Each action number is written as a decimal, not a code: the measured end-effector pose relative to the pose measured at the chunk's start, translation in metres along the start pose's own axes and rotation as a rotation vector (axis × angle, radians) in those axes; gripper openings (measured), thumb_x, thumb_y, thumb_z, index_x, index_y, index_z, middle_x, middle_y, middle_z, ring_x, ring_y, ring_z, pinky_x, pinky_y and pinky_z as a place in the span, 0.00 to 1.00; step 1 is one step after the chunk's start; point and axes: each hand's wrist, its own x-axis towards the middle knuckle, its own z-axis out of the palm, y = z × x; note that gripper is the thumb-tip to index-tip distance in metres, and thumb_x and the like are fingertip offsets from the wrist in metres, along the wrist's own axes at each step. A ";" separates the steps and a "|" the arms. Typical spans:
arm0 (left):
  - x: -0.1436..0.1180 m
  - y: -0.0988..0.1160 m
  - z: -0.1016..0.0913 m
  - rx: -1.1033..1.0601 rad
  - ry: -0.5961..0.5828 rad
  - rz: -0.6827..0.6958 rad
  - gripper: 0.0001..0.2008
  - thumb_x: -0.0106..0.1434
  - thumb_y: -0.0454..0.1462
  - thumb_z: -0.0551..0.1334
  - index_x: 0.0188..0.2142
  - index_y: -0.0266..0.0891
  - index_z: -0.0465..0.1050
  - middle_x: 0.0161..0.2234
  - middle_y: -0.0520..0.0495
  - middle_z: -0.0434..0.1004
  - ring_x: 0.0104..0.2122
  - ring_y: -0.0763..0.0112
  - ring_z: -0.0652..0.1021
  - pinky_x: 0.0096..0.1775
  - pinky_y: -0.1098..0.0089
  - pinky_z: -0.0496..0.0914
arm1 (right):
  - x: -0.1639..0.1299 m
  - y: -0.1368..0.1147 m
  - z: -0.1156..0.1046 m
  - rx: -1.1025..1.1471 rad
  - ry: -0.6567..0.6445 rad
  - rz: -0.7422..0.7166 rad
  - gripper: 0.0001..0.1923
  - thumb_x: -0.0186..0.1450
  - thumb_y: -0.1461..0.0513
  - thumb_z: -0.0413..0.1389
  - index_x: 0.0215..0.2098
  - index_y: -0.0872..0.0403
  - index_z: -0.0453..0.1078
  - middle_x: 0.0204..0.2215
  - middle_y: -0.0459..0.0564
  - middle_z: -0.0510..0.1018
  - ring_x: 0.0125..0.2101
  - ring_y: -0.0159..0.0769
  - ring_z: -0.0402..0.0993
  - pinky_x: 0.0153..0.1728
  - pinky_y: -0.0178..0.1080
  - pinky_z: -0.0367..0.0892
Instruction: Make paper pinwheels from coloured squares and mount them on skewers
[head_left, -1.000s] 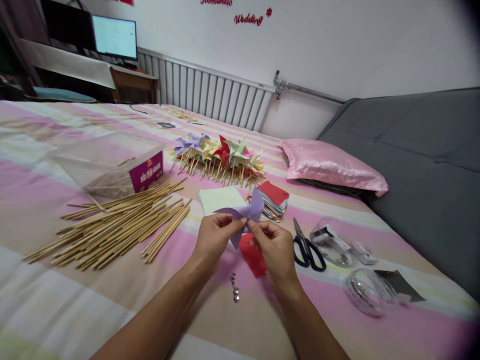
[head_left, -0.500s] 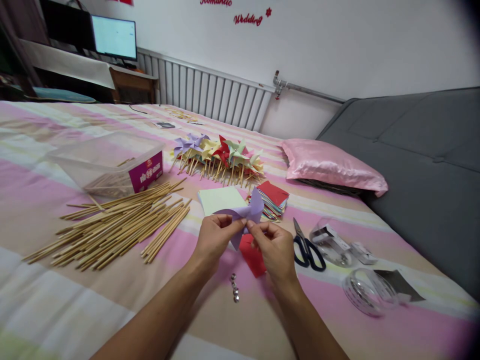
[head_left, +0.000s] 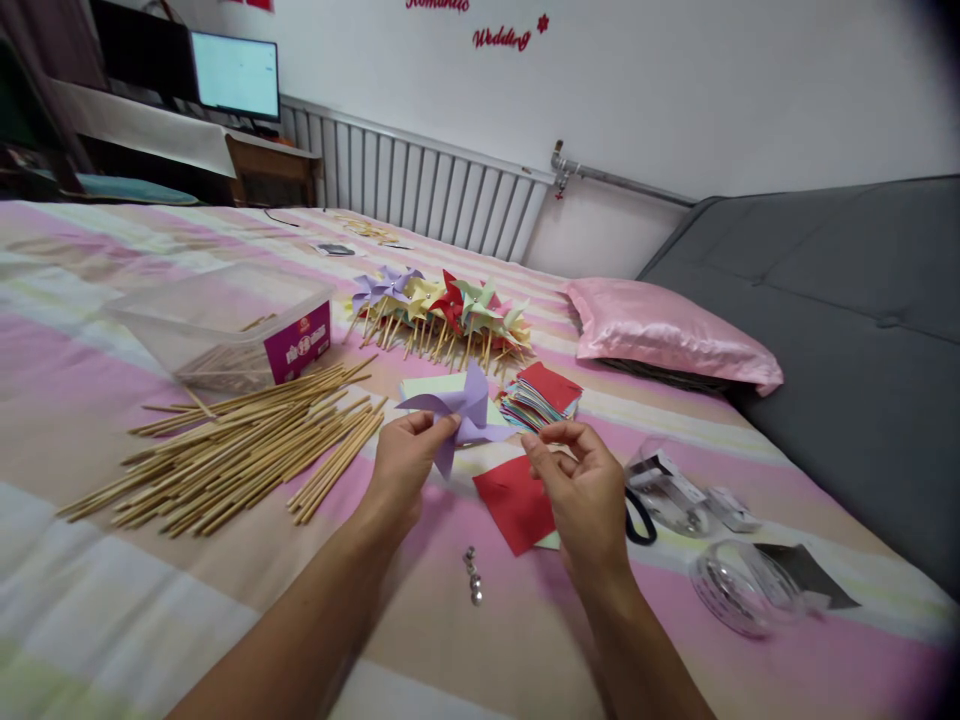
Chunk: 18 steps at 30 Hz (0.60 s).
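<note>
Left hand (head_left: pixel 405 465): fingers pinched on a purple paper pinwheel (head_left: pixel 461 412), held at frame centre above the bed (head_left: pixel 90 590). Right hand (head_left: pixel 585 490): fingers loosely curled, holding nothing visible, over a red paper square (head_left: pixel 514 505). Clear plastic box (head_left: pixel 225 325), upper left, contains wooden sticks; more sticks (head_left: pixel 240 450) lie loose beside it.

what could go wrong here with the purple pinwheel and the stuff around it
The left hand alone pinches the purple pinwheel at its centre; the folded blades might spring open. The right hand hovers just off it, over the red paper, and may crease it if it drops. The small metal pins lie loose near the wrists and could be knocked away.
</note>
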 end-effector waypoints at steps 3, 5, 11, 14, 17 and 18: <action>0.002 0.001 -0.002 0.013 0.012 0.021 0.12 0.43 0.38 0.67 0.16 0.34 0.66 0.14 0.54 0.67 0.16 0.80 0.65 0.20 0.76 0.57 | -0.002 0.000 -0.005 -0.235 -0.253 0.014 0.09 0.54 0.57 0.59 0.26 0.55 0.68 0.20 0.43 0.70 0.18 0.27 0.63 0.19 0.30 0.57; 0.003 0.002 -0.002 0.021 0.025 0.030 0.12 0.43 0.38 0.67 0.15 0.34 0.66 0.14 0.54 0.67 0.15 0.80 0.64 0.20 0.77 0.56 | -0.006 0.001 -0.006 -0.448 -0.526 0.049 0.07 0.51 0.59 0.61 0.24 0.55 0.71 0.20 0.44 0.73 0.20 0.29 0.66 0.20 0.31 0.57; 0.001 0.004 -0.002 0.045 0.023 0.037 0.13 0.43 0.38 0.67 0.14 0.35 0.65 0.13 0.55 0.64 0.14 0.81 0.62 0.19 0.77 0.54 | -0.020 0.014 0.000 -0.708 -0.768 0.046 0.14 0.39 0.68 0.65 0.25 0.53 0.73 0.22 0.45 0.75 0.22 0.30 0.68 0.19 0.29 0.52; 0.001 0.004 -0.002 0.053 0.033 0.051 0.14 0.43 0.38 0.67 0.13 0.35 0.63 0.12 0.56 0.62 0.14 0.82 0.61 0.19 0.76 0.53 | -0.023 0.018 0.004 -0.646 -0.844 0.096 0.09 0.43 0.72 0.60 0.22 0.54 0.71 0.17 0.44 0.75 0.19 0.29 0.68 0.18 0.28 0.53; 0.002 0.003 -0.002 0.069 0.031 0.062 0.14 0.43 0.38 0.67 0.13 0.35 0.63 0.12 0.55 0.63 0.15 0.81 0.61 0.20 0.76 0.53 | -0.025 0.019 0.007 -0.598 -0.861 0.102 0.09 0.44 0.74 0.56 0.18 0.54 0.70 0.14 0.44 0.75 0.17 0.29 0.69 0.17 0.28 0.54; 0.003 0.002 -0.002 0.073 0.030 0.063 0.14 0.43 0.38 0.67 0.13 0.35 0.63 0.13 0.55 0.63 0.15 0.81 0.61 0.20 0.76 0.53 | -0.025 0.019 0.007 -0.583 -0.853 0.089 0.10 0.44 0.74 0.54 0.17 0.54 0.70 0.14 0.45 0.74 0.16 0.29 0.68 0.16 0.28 0.53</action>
